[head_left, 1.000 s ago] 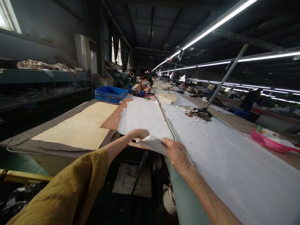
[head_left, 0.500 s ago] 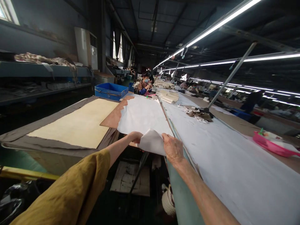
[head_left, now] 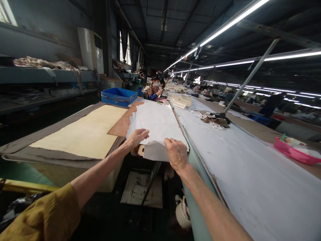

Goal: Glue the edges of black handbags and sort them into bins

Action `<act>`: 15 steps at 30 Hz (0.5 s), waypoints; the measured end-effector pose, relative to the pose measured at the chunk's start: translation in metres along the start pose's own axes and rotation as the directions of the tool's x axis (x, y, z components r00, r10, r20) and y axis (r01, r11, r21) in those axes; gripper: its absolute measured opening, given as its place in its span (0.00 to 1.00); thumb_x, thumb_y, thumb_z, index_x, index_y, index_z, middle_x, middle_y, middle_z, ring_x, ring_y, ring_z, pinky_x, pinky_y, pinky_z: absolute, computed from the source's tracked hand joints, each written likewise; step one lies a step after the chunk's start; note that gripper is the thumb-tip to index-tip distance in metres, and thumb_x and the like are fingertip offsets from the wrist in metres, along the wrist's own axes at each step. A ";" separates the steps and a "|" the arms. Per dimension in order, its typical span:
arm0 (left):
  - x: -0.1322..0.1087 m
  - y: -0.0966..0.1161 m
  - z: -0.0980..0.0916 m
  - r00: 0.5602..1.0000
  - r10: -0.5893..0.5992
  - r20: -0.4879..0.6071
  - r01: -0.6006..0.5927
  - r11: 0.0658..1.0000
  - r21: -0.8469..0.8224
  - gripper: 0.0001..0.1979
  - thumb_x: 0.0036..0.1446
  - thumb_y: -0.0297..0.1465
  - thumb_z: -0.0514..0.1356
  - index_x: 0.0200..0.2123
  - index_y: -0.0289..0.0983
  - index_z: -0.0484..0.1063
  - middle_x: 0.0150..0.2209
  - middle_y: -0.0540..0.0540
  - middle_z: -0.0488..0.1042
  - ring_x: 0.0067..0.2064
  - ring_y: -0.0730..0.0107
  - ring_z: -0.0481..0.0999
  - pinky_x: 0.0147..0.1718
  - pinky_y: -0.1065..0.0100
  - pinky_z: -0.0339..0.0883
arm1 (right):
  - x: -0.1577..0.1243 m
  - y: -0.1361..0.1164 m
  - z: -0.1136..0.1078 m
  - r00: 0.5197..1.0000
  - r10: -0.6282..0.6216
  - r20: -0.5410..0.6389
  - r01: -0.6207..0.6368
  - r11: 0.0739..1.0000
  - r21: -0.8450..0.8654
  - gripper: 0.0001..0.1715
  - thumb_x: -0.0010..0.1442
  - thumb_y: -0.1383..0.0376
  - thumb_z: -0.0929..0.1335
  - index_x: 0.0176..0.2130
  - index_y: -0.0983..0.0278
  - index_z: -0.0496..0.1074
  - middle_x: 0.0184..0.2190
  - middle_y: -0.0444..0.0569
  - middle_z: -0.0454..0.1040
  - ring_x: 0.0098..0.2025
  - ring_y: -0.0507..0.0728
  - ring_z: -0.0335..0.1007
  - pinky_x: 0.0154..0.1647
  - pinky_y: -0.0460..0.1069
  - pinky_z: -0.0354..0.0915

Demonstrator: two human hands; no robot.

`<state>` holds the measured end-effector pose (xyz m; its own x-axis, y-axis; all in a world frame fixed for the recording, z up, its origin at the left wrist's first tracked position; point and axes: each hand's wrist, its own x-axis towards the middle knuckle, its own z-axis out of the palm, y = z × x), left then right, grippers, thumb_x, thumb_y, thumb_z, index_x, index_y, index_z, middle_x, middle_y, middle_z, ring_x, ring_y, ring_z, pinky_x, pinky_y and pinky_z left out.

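A white sheet (head_left: 156,118) lies over a brown board, and its near edge hangs down over the front. My left hand (head_left: 138,136) is just above the sheet's near left corner, fingers stretched to the right with nothing in them. On the sheet's near right part rests my right hand (head_left: 176,152), fingers slightly bent and lying on the surface; its thumb is hidden. The brown board (head_left: 120,124) shows along the sheet's ragged left side.
To the left, a cream sheet (head_left: 77,132) lies on grey cloth over a bin. Behind stands a blue crate (head_left: 119,97). A long white-covered table (head_left: 240,167) runs along the right, with dark scraps (head_left: 215,119) and a pink basket (head_left: 296,152). A masked person (head_left: 154,90) sits ahead.
The near edge of the white sheet, earlier lifted and folded between both hands, now hangs down. My left hand has let go and moved up and left; my right hand has shifted slightly left.
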<state>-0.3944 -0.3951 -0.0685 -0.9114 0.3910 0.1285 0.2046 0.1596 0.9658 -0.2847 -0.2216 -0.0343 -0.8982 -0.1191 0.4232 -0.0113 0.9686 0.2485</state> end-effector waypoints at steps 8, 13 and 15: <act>-0.002 0.005 0.009 0.995 0.098 0.001 -0.098 0.995 -0.010 0.20 0.52 0.44 0.53 0.28 0.32 0.72 0.29 0.43 0.74 0.32 0.67 0.72 0.35 0.67 0.66 | 0.013 0.036 0.010 0.971 0.234 -0.039 -0.237 0.969 -0.072 0.09 0.61 0.73 0.61 0.36 0.64 0.68 0.30 0.47 0.72 0.30 0.57 0.68 0.29 0.50 0.51; 0.003 -0.002 0.027 0.992 0.123 -0.037 -0.123 0.992 -0.004 0.17 0.52 0.42 0.54 0.29 0.33 0.73 0.27 0.46 0.73 0.31 0.69 0.71 0.32 0.69 0.65 | 0.009 0.042 0.012 0.987 0.157 -0.040 -0.160 0.982 -0.099 0.09 0.60 0.74 0.61 0.35 0.65 0.68 0.30 0.46 0.71 0.34 0.57 0.67 0.33 0.50 0.54; 0.001 -0.004 0.028 0.983 0.147 -0.108 -0.148 0.989 -0.007 0.17 0.53 0.41 0.54 0.31 0.33 0.73 0.28 0.47 0.73 0.32 0.69 0.70 0.34 0.70 0.65 | 0.011 0.030 0.008 0.996 0.080 -0.047 -0.084 0.992 -0.095 0.08 0.61 0.73 0.61 0.36 0.65 0.68 0.32 0.47 0.71 0.37 0.57 0.66 0.37 0.51 0.54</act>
<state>-0.3864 -0.3705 -0.0788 -0.9047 0.3100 0.2923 0.3350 0.0935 0.9376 -0.2985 -0.1920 -0.0290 -0.8745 -0.0519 0.4822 0.1056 0.9500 0.2938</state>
